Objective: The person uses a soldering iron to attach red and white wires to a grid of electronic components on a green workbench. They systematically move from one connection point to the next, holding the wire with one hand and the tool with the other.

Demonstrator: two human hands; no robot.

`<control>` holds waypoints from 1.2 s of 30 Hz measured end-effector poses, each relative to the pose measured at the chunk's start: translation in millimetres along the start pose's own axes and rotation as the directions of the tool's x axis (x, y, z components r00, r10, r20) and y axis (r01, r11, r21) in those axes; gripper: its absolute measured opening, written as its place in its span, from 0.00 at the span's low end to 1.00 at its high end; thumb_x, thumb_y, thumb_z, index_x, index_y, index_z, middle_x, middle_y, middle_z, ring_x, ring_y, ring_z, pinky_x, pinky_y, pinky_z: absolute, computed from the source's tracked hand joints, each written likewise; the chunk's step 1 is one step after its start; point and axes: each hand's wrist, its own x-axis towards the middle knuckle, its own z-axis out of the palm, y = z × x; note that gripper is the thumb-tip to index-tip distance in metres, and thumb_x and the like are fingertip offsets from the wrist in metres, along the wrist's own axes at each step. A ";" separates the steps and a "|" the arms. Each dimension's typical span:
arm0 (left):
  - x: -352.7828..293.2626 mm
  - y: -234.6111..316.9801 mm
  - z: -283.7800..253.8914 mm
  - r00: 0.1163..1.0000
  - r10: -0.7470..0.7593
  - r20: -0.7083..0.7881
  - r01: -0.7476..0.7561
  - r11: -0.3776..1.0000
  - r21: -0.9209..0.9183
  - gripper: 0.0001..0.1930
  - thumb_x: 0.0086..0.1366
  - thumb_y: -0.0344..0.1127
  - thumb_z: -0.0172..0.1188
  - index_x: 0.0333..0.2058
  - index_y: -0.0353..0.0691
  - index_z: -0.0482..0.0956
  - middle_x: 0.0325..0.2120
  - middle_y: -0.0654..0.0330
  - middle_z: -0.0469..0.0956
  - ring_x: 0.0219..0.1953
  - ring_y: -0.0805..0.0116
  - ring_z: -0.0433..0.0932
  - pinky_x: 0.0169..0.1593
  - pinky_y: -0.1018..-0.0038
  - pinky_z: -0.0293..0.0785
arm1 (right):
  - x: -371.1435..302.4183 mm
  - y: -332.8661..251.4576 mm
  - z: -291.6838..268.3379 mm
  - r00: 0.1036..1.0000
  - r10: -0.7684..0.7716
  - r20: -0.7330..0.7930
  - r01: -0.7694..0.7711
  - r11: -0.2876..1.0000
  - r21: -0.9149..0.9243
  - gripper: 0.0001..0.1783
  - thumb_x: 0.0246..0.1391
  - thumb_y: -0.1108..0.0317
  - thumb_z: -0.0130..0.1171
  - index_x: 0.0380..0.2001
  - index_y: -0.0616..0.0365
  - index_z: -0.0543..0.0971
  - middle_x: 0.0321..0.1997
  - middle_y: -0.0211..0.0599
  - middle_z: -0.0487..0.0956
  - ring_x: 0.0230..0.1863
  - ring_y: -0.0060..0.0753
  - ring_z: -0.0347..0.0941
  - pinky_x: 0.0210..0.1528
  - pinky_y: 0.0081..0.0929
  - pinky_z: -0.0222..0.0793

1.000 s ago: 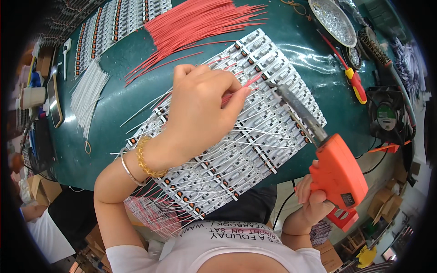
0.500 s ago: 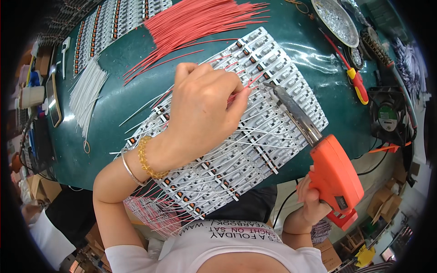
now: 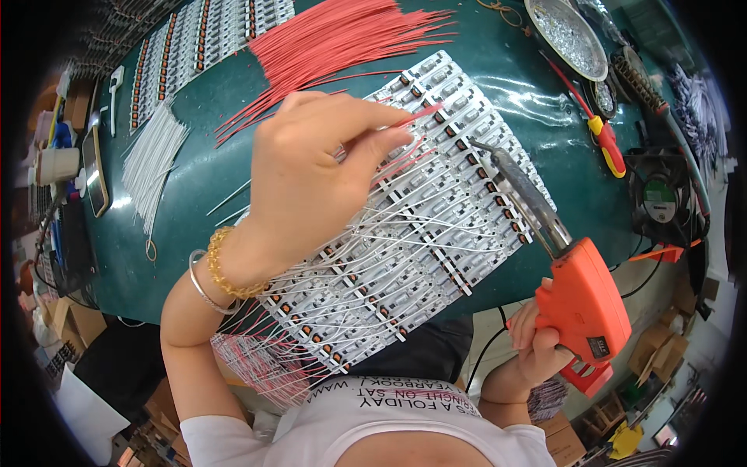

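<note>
My left hand point(image 3: 311, 175) is over the upper left of a white circuit board panel point(image 3: 463, 97). Thumb and forefinger pinch a red wire point(image 3: 425, 115), whose end points right above the panel. Several white wires point(image 3: 405, 222) and a few red ones stick out from the board's rows of small parts. My right hand point(image 3: 535, 342) is wrapped round the grip of an orange soldering gun point(image 3: 587, 303). Its dark tip slants up and left over the panel, right of the pinched wire and apart from it. Whether the tip touches the board I cannot tell.
Behind the panel lies a heap of red wires point(image 3: 327, 39); white wires point(image 3: 156, 159) lie at the left. Another panel point(image 3: 175, 58) is at the far left. On the right are a screwdriver point(image 3: 607, 146), a metal dish point(image 3: 568, 39) and a small fan point(image 3: 660, 194).
My left hand has moved left, drawing the pinched red wire away from the soldering tip. The soldering gun has shifted slightly right and down.
</note>
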 end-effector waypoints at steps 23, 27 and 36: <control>-18.6 1.9 26.2 0.980 0.174 0.095 -0.190 0.959 0.209 0.10 0.50 0.26 0.65 0.18 0.42 0.72 0.13 0.68 0.68 0.19 0.69 0.64 0.37 0.70 0.58 | -7.7 -2.8 -12.9 0.965 -0.018 0.260 0.121 0.914 -0.388 0.37 0.49 0.43 0.61 0.43 0.71 0.68 0.19 0.27 0.68 0.18 0.24 0.62 0.22 0.21 0.61; -19.1 1.5 28.2 0.979 0.189 0.080 -0.201 0.958 0.205 0.10 0.50 0.26 0.65 0.18 0.42 0.72 0.13 0.67 0.68 0.19 0.69 0.64 0.37 0.70 0.58 | -10.6 -2.8 -4.6 0.985 -0.043 0.166 0.089 0.956 -0.280 0.42 0.50 0.42 0.59 0.46 0.77 0.65 0.09 0.25 0.64 0.08 0.17 0.58 0.14 0.16 0.58; -17.6 1.9 22.1 0.979 0.159 0.132 -0.184 0.960 0.212 0.07 0.50 0.28 0.65 0.20 0.41 0.74 0.17 0.66 0.69 0.22 0.68 0.66 0.36 0.70 0.57 | -17.9 -0.7 -4.8 0.998 0.045 0.049 -0.041 0.996 -0.079 0.44 0.51 0.41 0.57 0.49 0.77 0.64 0.09 0.24 0.63 0.08 0.17 0.58 0.14 0.14 0.56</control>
